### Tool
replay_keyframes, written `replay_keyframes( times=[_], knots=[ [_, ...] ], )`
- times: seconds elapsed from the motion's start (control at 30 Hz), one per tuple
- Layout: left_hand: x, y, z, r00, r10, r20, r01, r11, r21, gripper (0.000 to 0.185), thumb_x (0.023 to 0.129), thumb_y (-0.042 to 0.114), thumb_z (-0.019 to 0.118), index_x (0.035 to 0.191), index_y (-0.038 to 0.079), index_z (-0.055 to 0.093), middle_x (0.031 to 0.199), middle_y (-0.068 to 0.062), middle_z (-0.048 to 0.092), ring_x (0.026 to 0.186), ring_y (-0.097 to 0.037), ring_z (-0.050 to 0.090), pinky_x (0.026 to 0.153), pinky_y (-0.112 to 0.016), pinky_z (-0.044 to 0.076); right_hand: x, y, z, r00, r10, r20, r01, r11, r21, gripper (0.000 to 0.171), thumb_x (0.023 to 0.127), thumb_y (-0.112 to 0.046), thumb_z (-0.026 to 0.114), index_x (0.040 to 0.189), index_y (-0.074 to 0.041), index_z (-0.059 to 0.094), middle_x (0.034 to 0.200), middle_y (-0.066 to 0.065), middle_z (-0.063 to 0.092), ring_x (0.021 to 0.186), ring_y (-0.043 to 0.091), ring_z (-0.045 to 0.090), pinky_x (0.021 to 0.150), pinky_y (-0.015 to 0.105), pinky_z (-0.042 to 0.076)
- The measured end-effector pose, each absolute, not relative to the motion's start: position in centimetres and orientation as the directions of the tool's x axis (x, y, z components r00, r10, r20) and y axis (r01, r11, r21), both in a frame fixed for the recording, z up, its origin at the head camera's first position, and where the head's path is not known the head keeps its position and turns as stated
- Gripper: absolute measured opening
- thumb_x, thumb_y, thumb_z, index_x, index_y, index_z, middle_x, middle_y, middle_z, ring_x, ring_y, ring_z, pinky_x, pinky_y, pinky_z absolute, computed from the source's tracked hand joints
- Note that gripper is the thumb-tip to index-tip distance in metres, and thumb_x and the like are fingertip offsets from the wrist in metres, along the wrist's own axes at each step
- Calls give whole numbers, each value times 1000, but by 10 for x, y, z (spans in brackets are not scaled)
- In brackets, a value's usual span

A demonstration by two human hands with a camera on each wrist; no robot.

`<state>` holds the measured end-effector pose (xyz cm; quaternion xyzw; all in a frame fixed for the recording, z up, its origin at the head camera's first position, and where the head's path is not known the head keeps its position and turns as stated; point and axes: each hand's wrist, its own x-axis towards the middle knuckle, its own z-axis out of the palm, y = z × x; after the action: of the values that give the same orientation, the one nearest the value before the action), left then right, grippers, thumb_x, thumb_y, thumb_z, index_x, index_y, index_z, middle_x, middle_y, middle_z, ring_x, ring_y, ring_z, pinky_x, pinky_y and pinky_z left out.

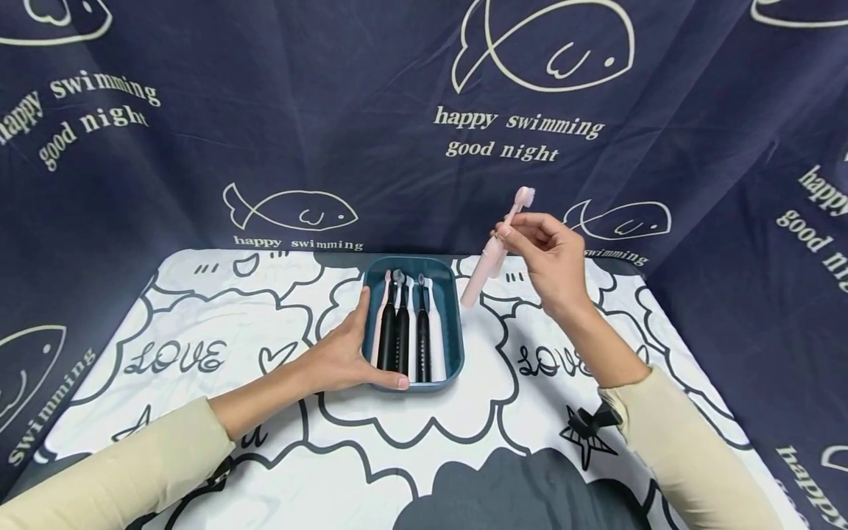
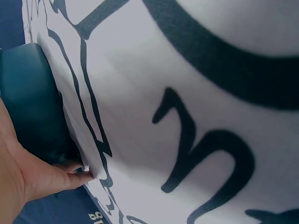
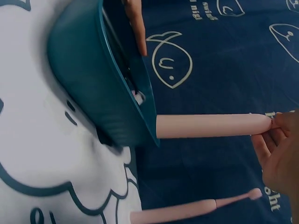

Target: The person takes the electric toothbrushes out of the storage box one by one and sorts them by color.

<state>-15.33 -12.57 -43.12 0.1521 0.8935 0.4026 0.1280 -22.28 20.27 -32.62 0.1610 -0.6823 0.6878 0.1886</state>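
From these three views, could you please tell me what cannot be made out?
- Head view: the tray floor, hidden under the toothbrushes.
- Left wrist view: the tray's inside, hidden by its wall; left hand cut off by the edge.
- Right wrist view: pink toothbrush head, hidden behind the right hand.

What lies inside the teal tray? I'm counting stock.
The teal rectangular plastic tray holds five electric toothbrushes side by side: pink, black, black, black, white. Its floor beneath them is hidden.
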Motion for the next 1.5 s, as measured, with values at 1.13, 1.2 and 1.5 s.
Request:
replay_keyframes(
  times=[1.13,1.2,1.5],
  knots=[
    [-154,-125,-429,-919,373,-130,158,650,744,175,67,77,100,180,19,-20,190,-22,2,175,-44,21,137,-65,33,-273,281,-352,-892,250,377,-386,13,-922,13,97,10,82,110,10,77,87,-3,82,82,6,82,83,19,66],
    [-154,-125,-429,-918,375,-127,161,647,745,175,67,76,100,180,18,-19,190,-22,2,175,-44,20,137,-64,32,-278,282,-356,-895,255,366,-379,0,-926,14,97,11,81,110,11,76,87,-3,82,83,6,82,83,19,66],
    [-152,-126,-428,-921,369,-125,159,649,744,175,67,78,100,180,20,-20,190,-20,4,174,-43,23,136,-64,34,-298,280,-368,-899,270,346,-356,12,-934,12,98,11,80,109,10,76,87,-5,82,83,4,81,86,18,66]
  ],
)
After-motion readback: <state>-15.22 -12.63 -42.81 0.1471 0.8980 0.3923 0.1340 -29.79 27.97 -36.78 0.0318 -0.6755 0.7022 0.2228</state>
